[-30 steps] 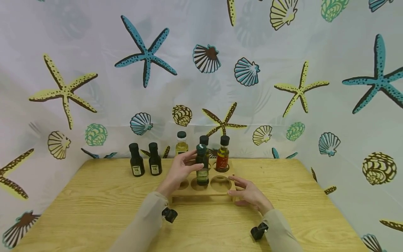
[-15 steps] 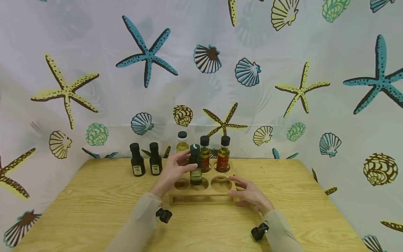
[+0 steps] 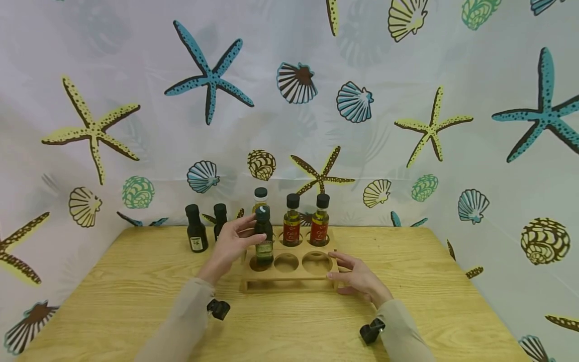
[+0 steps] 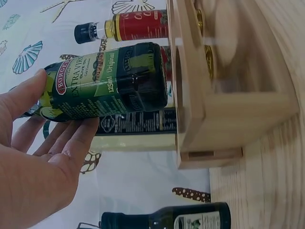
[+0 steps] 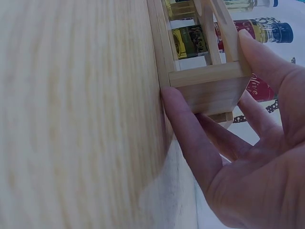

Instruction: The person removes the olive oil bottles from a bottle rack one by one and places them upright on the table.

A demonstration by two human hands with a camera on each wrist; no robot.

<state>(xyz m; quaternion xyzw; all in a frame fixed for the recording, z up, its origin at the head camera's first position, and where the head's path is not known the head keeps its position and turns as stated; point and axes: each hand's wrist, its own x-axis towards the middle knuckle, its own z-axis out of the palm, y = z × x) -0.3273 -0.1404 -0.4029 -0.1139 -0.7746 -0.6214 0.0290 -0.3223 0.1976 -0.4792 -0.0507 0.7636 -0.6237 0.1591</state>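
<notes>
My left hand (image 3: 228, 247) holds a dark green olive oil bottle (image 3: 264, 241) upright by its upper part. In the head view the bottle's base overlaps the front left hole of a wooden bottle rack (image 3: 289, 276). The left wrist view shows the olive oil bottle (image 4: 107, 83) with its base close to the rack's top board (image 4: 190, 90). At the rack's right end, my right hand (image 3: 359, 279) grips the wood, its thumb at the top board. The right wrist view has that hand (image 5: 257, 157) with fingers along the end panel (image 5: 212, 93).
Two red-labelled oil bottles (image 3: 291, 232) stand in the rack's back row, with a pale oil bottle (image 3: 261, 196) to their left, partly hidden. Two dark bottles (image 3: 196, 234) stand on the wooden table (image 3: 135, 281) left of the rack. A patterned curtain (image 3: 289, 136) hangs behind.
My left hand has carried the olive oil bottle leftward, from over the front middle hole to the front left one. The right hand has stayed at the rack's end.
</notes>
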